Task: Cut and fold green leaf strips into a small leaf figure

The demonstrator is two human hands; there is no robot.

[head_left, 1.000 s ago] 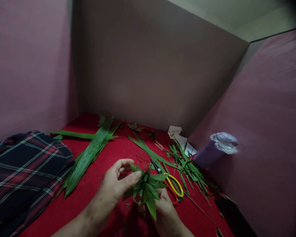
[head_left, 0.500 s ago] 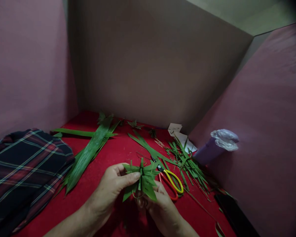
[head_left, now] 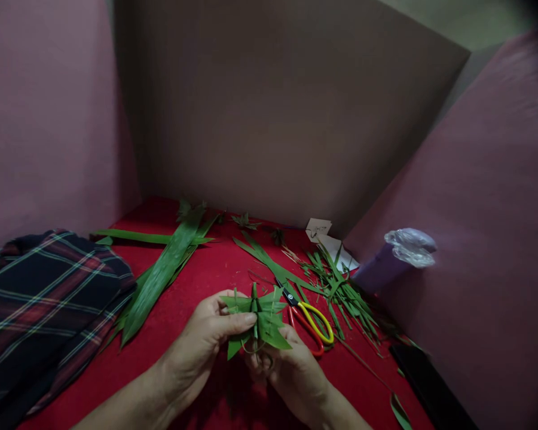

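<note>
Both my hands hold a small folded green leaf figure (head_left: 257,319) with several pointed tips just above the red cloth (head_left: 206,280). My left hand (head_left: 206,343) pinches its left side between thumb and fingers. My right hand (head_left: 291,373) is closed on its lower right part from below. Scissors (head_left: 307,316) with one yellow and one red handle lie on the cloth just right of the figure.
Long green leaves (head_left: 161,278) lie at the back left, cut leaf strips (head_left: 341,289) at the right. A plaid cloth (head_left: 40,304) covers the left. A purple tube with a plastic-wrapped end (head_left: 392,263) and white paper (head_left: 327,239) sit at the right. Brown and pink walls enclose the area.
My left hand has closed its thumb and fingers on the leaf figure, which has been turned and flattened between both hands. The view has tilted slightly.
</note>
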